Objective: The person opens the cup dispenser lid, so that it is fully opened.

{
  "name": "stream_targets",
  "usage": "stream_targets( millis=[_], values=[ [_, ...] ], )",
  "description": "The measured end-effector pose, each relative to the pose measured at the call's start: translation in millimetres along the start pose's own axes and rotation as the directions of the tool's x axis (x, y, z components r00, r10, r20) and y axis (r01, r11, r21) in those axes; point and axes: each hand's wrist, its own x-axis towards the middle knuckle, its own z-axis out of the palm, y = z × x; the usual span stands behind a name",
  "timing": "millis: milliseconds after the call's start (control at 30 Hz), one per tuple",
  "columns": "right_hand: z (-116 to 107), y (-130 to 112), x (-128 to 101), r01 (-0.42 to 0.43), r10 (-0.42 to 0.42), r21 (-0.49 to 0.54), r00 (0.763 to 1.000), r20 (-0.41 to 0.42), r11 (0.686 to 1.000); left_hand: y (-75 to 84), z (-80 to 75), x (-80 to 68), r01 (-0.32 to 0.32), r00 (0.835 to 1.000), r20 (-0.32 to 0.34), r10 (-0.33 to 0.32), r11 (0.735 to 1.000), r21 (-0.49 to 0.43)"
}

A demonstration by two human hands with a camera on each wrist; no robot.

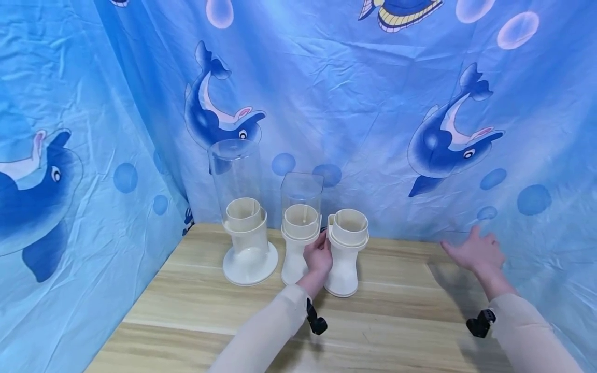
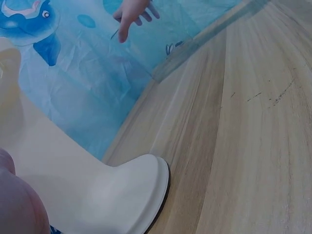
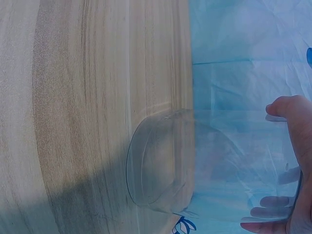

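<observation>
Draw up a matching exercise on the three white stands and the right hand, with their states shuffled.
1. Left stand
2. Middle stand
3. Right stand
4. Right hand

A. Bears no clear container
B. Grips a loose clear container
C. Bears a shorter, squarish clear container
D. Bears a tall, round clear container

Pairs: 1-D, 2-C, 3-A, 4-B
</observation>
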Motion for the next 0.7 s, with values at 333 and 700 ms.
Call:
stream_targets(
  millis=[333, 700],
  values=[
    [3.8, 3.2, 2.1, -0.008, 0.008, -0.001, 1.000, -0.005, 1.000, -8.8, -7.6, -1.8, -0.066, 0.998, 0.013, 0.064, 0.961, 0.268],
    [4.0, 3.3, 1.0, -0.015, 0.015, -0.001, 1.000, 0.000, 1.000, -12.1, -2.3, -1.3, -0.015, 0.999, -0.038, 0.022, 0.981, 0.194]
  ],
)
